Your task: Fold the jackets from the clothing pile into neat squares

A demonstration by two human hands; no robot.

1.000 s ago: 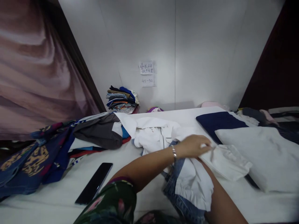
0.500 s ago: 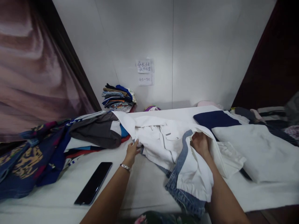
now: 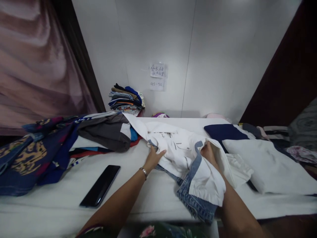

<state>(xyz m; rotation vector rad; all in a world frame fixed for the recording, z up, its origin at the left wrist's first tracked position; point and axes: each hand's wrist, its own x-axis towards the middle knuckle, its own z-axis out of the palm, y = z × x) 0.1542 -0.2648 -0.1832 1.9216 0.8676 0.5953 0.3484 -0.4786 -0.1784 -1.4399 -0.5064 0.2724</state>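
Note:
A white jacket with blue denim trim (image 3: pixel 182 155) lies crumpled on the white table (image 3: pixel 153 195) in front of me. My left hand (image 3: pixel 153 158), a bracelet on its wrist, rests flat on the jacket's left edge with fingers stretched out. My right hand (image 3: pixel 208 152) is tucked inside the jacket by the denim band, its fingers closed on the cloth. The jacket's lower part drapes over my right forearm.
A black phone (image 3: pixel 100 185) lies at the left front. A heap of dark and patterned clothes (image 3: pixel 56 145) covers the left side. A folded stack (image 3: pixel 126 100) stands against the back wall under paper notes (image 3: pixel 158 76). A navy cloth (image 3: pixel 223 131) and white folded cloth (image 3: pixel 269 165) lie at the right.
My left hand has crossed from the jacket's right part to its left edge. My right hand has slid up inside the jacket. The view has shifted slightly.

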